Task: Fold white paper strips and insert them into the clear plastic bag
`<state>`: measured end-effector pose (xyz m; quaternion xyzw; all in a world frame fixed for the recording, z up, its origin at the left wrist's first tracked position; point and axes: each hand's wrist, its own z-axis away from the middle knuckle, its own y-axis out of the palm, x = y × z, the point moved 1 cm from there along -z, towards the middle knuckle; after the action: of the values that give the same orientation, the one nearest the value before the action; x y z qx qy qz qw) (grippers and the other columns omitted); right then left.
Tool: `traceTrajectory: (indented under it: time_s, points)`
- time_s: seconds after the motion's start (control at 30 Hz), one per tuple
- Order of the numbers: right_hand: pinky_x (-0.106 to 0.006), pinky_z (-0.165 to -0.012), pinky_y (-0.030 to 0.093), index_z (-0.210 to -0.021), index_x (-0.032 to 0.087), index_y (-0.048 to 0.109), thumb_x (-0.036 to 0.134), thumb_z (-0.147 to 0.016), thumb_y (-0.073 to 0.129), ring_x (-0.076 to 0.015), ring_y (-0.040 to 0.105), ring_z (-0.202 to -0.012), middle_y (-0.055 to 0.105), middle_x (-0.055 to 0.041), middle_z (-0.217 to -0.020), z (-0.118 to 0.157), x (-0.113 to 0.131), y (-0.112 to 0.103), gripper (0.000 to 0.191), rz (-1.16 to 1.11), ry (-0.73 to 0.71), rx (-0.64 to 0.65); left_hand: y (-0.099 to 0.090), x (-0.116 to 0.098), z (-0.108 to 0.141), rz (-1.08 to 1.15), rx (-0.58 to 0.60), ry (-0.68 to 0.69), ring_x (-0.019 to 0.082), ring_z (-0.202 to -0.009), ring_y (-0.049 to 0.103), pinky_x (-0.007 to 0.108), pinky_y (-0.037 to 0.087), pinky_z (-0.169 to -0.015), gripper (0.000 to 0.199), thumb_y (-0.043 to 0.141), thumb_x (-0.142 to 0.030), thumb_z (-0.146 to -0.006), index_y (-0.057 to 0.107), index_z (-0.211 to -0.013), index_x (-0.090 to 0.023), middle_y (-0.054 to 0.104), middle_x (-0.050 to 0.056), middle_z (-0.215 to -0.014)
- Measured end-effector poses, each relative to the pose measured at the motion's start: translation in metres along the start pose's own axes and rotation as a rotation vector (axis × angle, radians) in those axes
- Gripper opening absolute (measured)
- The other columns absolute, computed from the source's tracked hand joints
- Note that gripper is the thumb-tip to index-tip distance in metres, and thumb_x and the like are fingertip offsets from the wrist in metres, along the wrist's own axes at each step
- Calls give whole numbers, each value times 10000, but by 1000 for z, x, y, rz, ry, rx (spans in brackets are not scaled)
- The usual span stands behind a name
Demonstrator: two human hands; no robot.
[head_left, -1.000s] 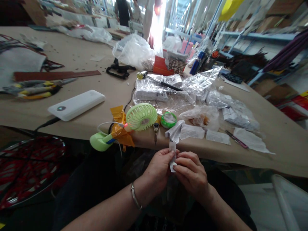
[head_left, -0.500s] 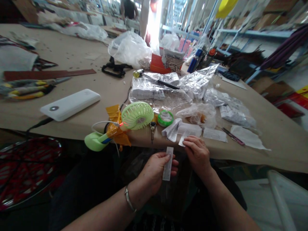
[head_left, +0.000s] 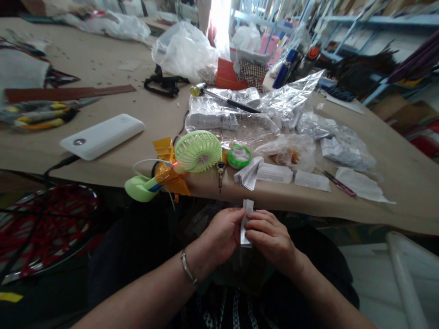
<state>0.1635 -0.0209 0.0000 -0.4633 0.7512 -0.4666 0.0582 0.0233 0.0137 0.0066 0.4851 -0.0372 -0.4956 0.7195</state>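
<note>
Paper (head_left: 244,236): pinching it in left hand (head_left: 224,233) and right hand (head_left: 270,235), facing blurred, unreadable handwriting (head_left: 227,118) on far plastic bag (head_left: 252,131).

A narrow white paper strip (head_left: 244,236) sits in the grip of left hand (head_left: 221,235) and right hand (head_left: 271,235), beside the worktop (head_left: 399,180) carrying a white power bank (head_left: 104,136).

My feed gives me a white strip (head_left: 244,237), light-green fan (head_left: 198,151), orange tape (head_left: 179,185), tan surface (head_left: 116,104) and dark-and-pale checked cloth (head_left: 253,73).
</note>
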Motion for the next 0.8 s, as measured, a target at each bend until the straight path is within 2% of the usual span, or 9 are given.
traceTrajectory:
  time_s: [0.13, 0.23, 0.3, 0.4, 0.5, 0.57, 0.63, 0.8]
  points:
    - [-397, -925, 461, -918, 222, 627, 116, -844, 524, -185, 574, -1054, 678, -34, -937, 1, 4, 0, 165, 16, 9, 31, -2, 4, -2, -16, 18, 32, 77, -515, 551, 181, 397, -482, 120, 683, -182, -687, 634, -711, -75, 626, 35, -639]
    - [-404, -913, 475, -1063, 224, 580, 141, -841, 531, -201, 564, -1068, 666, -50, -993, 4, -1, -9, 242, 34, 40, 6, -2, 5, -2, -79, -33, 23, 83, -503, 560, 186, 418, -481, 100, 667, -161, -703, 623, -740, -79, 637, 44, -641]
    - [-439, -916, 467, -1185, 211, 511, 178, -845, 529, -234, 531, -1109, 634, -85, -1071, 7, -14, -23, 342, 153, 142, -71, -1, 4, -1, -142, -85, -23, 122, -549, 606, 234, 479, -536, 108, 614, -181, -761, 614, -809, -85, 663, 76, -691]
    - [-527, -940, 408, -1297, 156, 412, 325, -857, 523, -311, 444, -1179, 539, -162, -1204, 16, -44, -47, 484, 497, 405, -182, 1, 2, 1, -219, -146, -50, 157, -597, 640, 282, 520, -592, 133, 587, -203, -793, 593, -859, -88, 676, 104, -727]
    - [-563, -927, 382, -1293, 100, 420, 436, -831, 538, -366, 416, -1178, 490, -201, -1260, 27, -67, -60, 583, 730, 547, -97, 2, 3, 1, -249, -164, -59, 155, -584, 640, 266, 521, -574, 143, 587, -205, -794, 587, -863, -79, 673, 104, -716]
    - [-541, -928, 384, -1260, 111, 462, 388, -840, 538, -355, 431, -1165, 507, -181, -1258, 34, -74, -63, 509, 768, 549, -39, 0, 5, 0, -257, -176, -72, 152, -572, 637, 262, 519, -566, 140, 577, -197, -799, 584, -865, -74, 670, 100, -704]
    - [-503, -937, 392, -1201, 139, 516, 318, -855, 528, -316, 469, -1132, 554, -147, -1208, 40, -75, -64, 390, 735, 512, -51, -2, 6, 0, -262, -181, -71, 155, -577, 639, 263, 520, -567, 143, 576, -197, -800, 582, -868, -72, 669, 101, -706]
    - [-409, -877, 461, -886, 191, 623, 205, -858, 530, -219, 578, -963, 649, -73, -934, 47, -76, -73, 98, 497, 437, -252, -1, 5, 3, -286, -179, -54, 164, -603, 645, 271, 523, -570, 135, 569, -192, -801, 578, -867, -75, 669, 103, -720]
